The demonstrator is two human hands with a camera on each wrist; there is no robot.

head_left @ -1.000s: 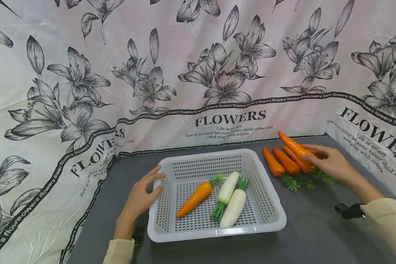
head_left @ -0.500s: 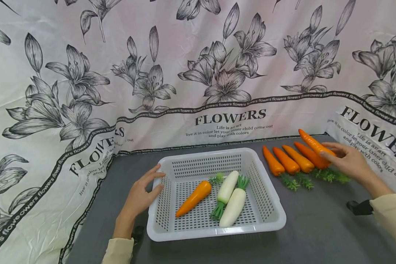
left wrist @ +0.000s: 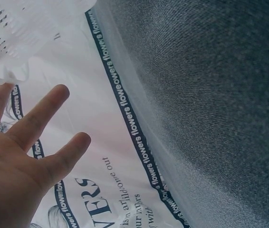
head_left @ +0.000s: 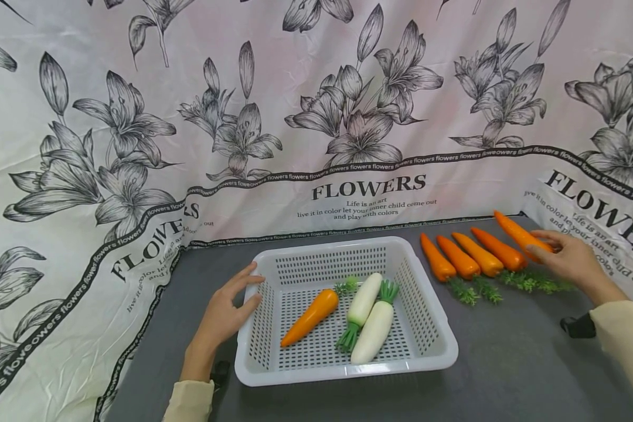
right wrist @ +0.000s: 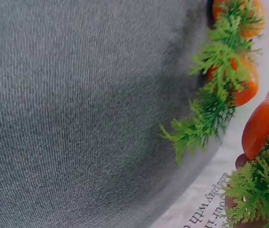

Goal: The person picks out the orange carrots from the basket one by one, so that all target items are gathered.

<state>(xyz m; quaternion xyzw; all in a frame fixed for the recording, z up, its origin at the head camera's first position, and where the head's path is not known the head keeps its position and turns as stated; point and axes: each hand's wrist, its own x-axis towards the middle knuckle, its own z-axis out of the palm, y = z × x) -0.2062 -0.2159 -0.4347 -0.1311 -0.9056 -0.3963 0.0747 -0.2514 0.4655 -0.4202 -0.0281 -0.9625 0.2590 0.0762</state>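
My right hand (head_left: 577,262) pinches an orange carrot (head_left: 518,232) at the right end of a row of carrots. In the right wrist view, that carrot (right wrist: 262,127) shows its thick end with a tuft of green leaves over my fingers. A white perforated plastic basket (head_left: 348,371) stands in the middle. Along its left rim rests my left hand (head_left: 223,312), fingers spread and fairly straight. Inside the basket lie one carrot (head_left: 310,318) and two white radishes, one radish (head_left: 374,333) beside the other radish (head_left: 366,298).
Several carrots (head_left: 479,254) lie side by side on the dark grey tabletop (head_left: 506,363), right of the basket, tips toward the back and leaves (head_left: 475,290) toward me. A white flower-printed cloth (head_left: 264,217) hangs behind and along both sides.
My right hand has moved right and slightly down with its carrot, from over the row to its right end. My left hand stays at the basket rim.
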